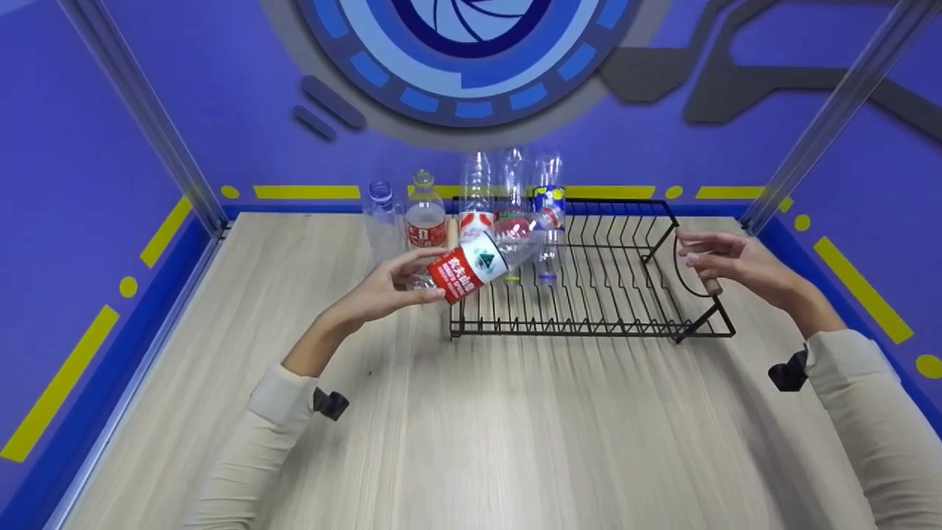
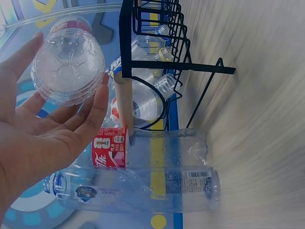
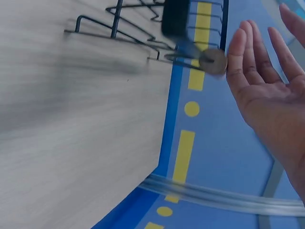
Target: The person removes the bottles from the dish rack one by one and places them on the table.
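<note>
My left hand (image 1: pixel 394 288) grips a clear plastic bottle (image 1: pixel 465 269) with a red and white label near its base. The bottle is tilted above the left end of a black wire rack (image 1: pixel 589 333), its neck toward the right; in the left wrist view its round base (image 2: pixel 69 67) faces the camera. Beside the wooden handle (image 1: pixel 711 285) at the rack's right end is my right hand (image 1: pixel 751 265), fingers extended and loosely bent; whether they touch the handle I cannot tell. Several clear bottles, one with a blue and yellow label (image 1: pixel 549 199), stand neck-down in the rack.
Left of the rack, a red-labelled bottle (image 1: pixel 425 221) and a clear bottle with a purple neck (image 1: pixel 381 195) stand upright on the wooden tabletop (image 1: pixel 471 434). A blue patterned wall (image 1: pixel 243 110) closes off the back, and metal posts rise at both back corners.
</note>
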### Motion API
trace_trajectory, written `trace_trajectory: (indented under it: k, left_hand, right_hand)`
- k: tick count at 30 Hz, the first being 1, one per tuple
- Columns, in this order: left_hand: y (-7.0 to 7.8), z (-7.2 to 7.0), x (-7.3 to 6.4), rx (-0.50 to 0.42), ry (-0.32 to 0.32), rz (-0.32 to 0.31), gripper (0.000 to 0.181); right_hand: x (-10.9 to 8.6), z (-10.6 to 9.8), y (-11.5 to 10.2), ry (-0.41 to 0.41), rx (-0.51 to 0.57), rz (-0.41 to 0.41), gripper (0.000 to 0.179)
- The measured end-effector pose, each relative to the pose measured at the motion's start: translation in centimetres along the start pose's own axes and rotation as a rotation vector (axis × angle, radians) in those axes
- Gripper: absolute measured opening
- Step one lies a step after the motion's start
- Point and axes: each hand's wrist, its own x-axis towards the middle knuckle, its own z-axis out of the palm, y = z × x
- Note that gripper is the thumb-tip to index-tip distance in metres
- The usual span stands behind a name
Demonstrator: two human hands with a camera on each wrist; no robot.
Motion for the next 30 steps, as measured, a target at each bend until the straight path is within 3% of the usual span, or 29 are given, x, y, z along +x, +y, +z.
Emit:
trace_trajectory:
  k: [5, 15, 23, 30]
  left_hand:
    - [-0.2, -0.7, -0.6, -0.093, 0.088, 0.027, 0.066]
    - [-0.6, -1.6, -1.4, -0.248, 0.232, 0.052, 0.068]
    - [-1.1, -1.6, -1.7, -0.375, 0.245, 0.063, 0.066]
    - [-1.4, -1.6, -1.8, -0.427, 0.26, 0.091, 0.073]
  right_hand:
    - [-0.2, -0.7, 0.9, 0.087, 0.026, -0.036, 0.042]
    - [-0.4, -1.2, 2.1, 0.153, -0.161, 0.02, 0.046]
    - [-0.7, -1.4, 2.7, 0.144, -0.209, 0.094, 0.05]
    - [-0.8, -1.7, 3.3, 0.065, -0.132, 0.127, 0.056]
